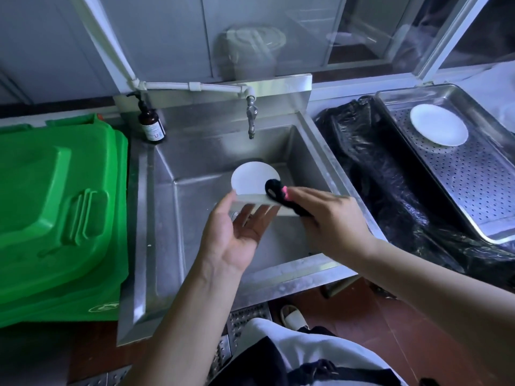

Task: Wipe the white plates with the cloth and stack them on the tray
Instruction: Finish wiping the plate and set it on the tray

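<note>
Wiping is the step in hand, and it is taking place over the steel sink (172, 151). Working left to right: the left hand (237, 232) is supporting the white plate (252, 179) from below, palm up, with its fingers (262, 211) spread and nearly straight under the near edge and the thumb against the left rim; it is carrying the plate rather than clamping it. The right hand (331, 218) is gripping the dark cloth (278, 195), fingers curled round the bunched fabric, and is pressing it onto the right side of the plate's upper face.

For a good result, the supporting hand should be keeping the plate steady while the cloth is travelling in overlapping arcs from centre to rim; the plate should then be rotated so that the left half, which the cloth is not covering, is also reached.

The plate is round, so it has no long axis. Its face is pointing upward and is tilting toward the camera, its far edge standing higher than the near edge.

Farther right, a second white plate (439, 125) is lying flat on the perforated steel tray (471, 174), well apart from the sink.
</note>
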Demonstrator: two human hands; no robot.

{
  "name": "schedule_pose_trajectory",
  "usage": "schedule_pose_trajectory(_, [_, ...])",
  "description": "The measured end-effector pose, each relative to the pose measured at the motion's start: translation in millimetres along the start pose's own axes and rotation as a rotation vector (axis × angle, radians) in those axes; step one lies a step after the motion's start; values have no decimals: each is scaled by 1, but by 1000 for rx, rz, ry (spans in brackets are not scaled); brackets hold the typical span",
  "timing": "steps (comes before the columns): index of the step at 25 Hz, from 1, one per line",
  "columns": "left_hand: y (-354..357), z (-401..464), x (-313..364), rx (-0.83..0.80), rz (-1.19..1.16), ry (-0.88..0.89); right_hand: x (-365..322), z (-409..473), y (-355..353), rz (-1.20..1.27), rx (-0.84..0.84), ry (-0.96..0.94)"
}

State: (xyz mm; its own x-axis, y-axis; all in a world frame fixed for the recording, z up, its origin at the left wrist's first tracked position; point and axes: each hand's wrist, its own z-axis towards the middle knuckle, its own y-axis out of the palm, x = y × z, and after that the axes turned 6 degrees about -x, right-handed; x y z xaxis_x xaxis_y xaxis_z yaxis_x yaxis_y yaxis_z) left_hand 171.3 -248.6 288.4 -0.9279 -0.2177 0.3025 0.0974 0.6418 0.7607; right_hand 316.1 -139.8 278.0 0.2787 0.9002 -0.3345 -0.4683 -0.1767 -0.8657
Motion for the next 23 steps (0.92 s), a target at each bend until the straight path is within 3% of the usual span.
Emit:
schedule_pose_trajectory(2, [-6,13,3,-33,207,-21,7,13,11,234,20,454])
schedule_pose_trajectory(4, [-19,25,9,-6,560,96,25,9,32,716,27,1011])
schedule_pose_trajectory(5, [-31,30,15,50,677,222,32,0,43,935,57,1205])
schedule_pose_trajectory(7, [-61,34,26,112,823,429,40,-23,61,1210,95,1408])
schedule_pose_trajectory(9, [-88,31,29,27,870,368,38,-40,69,1379,83,1473])
schedule_pose_trajectory(12, [-95,22,16,-292,674,96,36,-49,67,1550,97,1471])
schedule_pose_trajectory(14, [-89,20,10,-393,695,99,38,-53,65,1550,68,1440])
schedule_pose_trajectory(20, [-75,25,5,-385,719,153,39,-52,47,1376,-17,1421])
schedule_pose_trajectory(23, [-72,25,2,-386,717,155,43,-41,30,1052,211,1408])
